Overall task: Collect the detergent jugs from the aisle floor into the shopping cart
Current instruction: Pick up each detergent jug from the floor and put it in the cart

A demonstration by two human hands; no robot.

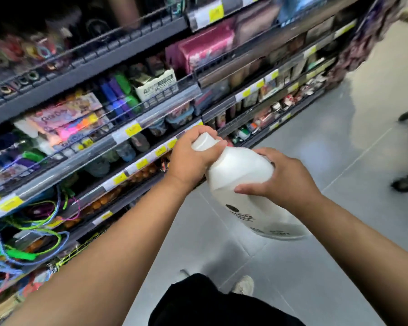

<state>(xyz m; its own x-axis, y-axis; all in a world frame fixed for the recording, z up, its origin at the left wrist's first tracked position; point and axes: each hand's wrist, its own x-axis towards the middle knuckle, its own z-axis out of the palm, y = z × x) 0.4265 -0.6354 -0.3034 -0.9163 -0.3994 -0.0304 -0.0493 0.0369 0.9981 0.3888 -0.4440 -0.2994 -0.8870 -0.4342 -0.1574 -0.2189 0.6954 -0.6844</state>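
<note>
black fabric of the person's clothing (198,300) is filling the bottom edge, below both bare forearms. left hand (191,158) is clamping the white cap end of a white plastic detergent jug (240,175); right hand (285,180) is gripping its shoulder, holding it tilted in the air above the grey tiled floor (339,142). its dark label print is blurring, unreadable. left of the hands, yellow shelf price tags (133,130) are smearing too. a dark wheeled frame (405,180) is getting cut off at right.
</note>
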